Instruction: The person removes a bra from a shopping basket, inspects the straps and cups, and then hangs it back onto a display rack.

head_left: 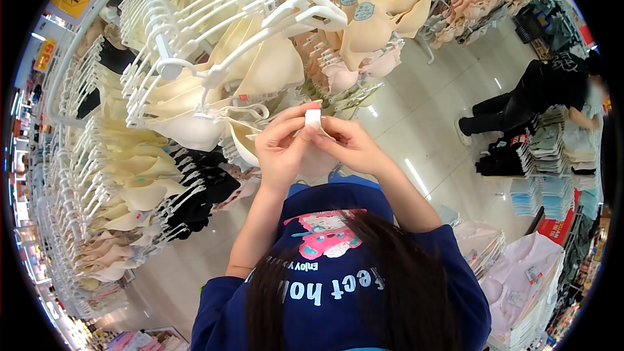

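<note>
In front of my chest, my left hand (279, 146) and my right hand (351, 145) meet with bent, pinching fingers. Between their fingertips is a small white tab (313, 117), possibly a label or a clip; its exact kind I cannot make out. A pale beige bra cup (317, 161) shows below the hands, partly hidden by them. Just left of my left hand hangs a cream bra (188, 131) on a white hanger (207, 81). Whether the tab is joined to either bra is hidden by my fingers.
Racks of cream bras (273, 68) and beige bras (367, 32) stand ahead, with black ones (201, 185) on the left. A person in black (533, 94) stands right, by stacked folded goods (549, 149). Pale garments (520, 273) hang lower right above the tiled floor (416, 130).
</note>
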Demonstrator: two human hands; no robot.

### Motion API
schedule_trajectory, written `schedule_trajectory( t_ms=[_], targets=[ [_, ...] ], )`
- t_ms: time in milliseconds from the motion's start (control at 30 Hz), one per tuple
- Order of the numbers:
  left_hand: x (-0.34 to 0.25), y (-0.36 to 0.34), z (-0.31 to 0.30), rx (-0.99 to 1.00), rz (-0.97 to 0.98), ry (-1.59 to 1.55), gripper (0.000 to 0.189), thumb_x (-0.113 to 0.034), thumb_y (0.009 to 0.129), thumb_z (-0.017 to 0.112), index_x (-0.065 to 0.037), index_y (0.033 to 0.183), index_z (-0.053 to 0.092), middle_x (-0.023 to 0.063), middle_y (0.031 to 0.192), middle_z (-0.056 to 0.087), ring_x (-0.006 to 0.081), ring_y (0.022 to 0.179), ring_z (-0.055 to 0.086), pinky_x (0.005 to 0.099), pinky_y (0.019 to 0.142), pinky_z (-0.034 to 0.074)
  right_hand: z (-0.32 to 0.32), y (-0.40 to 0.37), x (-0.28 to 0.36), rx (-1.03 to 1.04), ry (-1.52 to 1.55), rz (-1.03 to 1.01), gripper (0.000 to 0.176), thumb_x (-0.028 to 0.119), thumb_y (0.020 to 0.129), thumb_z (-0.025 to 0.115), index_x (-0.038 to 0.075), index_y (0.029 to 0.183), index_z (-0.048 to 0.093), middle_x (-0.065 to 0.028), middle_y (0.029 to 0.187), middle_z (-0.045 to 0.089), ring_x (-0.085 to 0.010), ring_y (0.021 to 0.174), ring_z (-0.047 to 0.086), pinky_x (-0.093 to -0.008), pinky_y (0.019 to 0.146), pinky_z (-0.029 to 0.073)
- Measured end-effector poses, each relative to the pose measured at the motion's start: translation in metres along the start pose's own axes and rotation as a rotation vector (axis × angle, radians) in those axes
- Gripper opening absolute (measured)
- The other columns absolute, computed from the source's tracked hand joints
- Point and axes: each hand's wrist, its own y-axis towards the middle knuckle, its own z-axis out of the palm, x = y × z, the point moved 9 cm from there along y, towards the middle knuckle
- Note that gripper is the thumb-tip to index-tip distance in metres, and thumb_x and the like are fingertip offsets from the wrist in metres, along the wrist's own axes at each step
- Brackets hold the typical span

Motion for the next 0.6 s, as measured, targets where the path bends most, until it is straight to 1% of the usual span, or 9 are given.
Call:
schedule_trajectory(
  t_ms=[67,167,267,367,467,600],
  targets=[
    [0.002,-0.001,-0.001,-0.027,-0.004,0.013,0.015,0.000,0.077,0.061,0.006,0.091,0.063,0.0165,0.109,0.057,0.0203,0.097,0.055,0.0291,0.083,0.044,0.000,0.001,0.003,-0.014,0.035,-0.008,0.020,0.017,0.085,0.056,0.000,0.094,0.055,-0.0056,0.076,0.054,-0.0077,0.070,0.047,-0.0247,0.058,0.041],
    [0.002,0.000,-0.002,-0.038,-0.002,0.044,0.015,0.001,0.076,0.062,0.005,0.090,0.064,0.0164,0.110,0.056,0.0213,0.097,0.056,0.0289,0.083,0.045,-0.006,0.004,0.024,-0.051,-0.207,-0.253,0.019,0.016,0.084,0.056,0.001,0.094,0.056,-0.0068,0.088,0.053,-0.0084,0.078,0.048,-0.0253,0.059,0.042],
    [-0.005,0.001,0.004,-0.009,0.038,0.094,0.014,0.002,0.075,0.063,0.004,0.089,0.064,0.0159,0.114,0.053,0.0233,0.100,0.056,0.0302,0.084,0.046,-0.005,0.003,0.031,0.042,-0.077,-0.059,0.027,0.010,0.085,0.054,-0.001,0.110,0.053,-0.0050,0.107,0.051,-0.0090,0.095,0.047,-0.0232,0.076,0.041],
    [-0.010,0.002,0.007,-0.015,0.104,0.140,0.015,0.003,0.074,0.063,0.003,0.089,0.064,0.0148,0.117,0.050,0.0253,0.103,0.055,0.0317,0.085,0.046,0.000,0.002,0.015,0.165,0.182,0.006,0.030,0.010,0.086,0.052,-0.002,0.114,0.049,-0.0052,0.109,0.051,-0.0102,0.101,0.046,-0.0245,0.081,0.041],
    [-0.009,0.003,0.007,-0.038,0.142,0.175,0.016,0.006,0.073,0.062,0.003,0.089,0.064,0.0136,0.115,0.051,0.0257,0.103,0.055,0.0318,0.084,0.047,-0.002,0.004,0.014,0.118,0.294,-0.008,0.024,0.021,0.088,0.052,0.000,0.100,0.054,-0.0026,0.090,0.054,-0.0065,0.081,0.047,-0.0227,0.062,0.041],
    [-0.011,0.003,0.008,-0.079,0.167,0.298,0.015,0.007,0.073,0.060,0.004,0.088,0.062,0.0125,0.113,0.053,0.0237,0.099,0.057,0.0296,0.080,0.049,-0.004,0.008,0.012,-0.022,0.184,-0.044,0.026,0.022,0.090,0.049,-0.001,0.101,0.054,-0.0006,0.084,0.055,-0.0048,0.075,0.047,-0.0212,0.062,0.041]
  ],
)
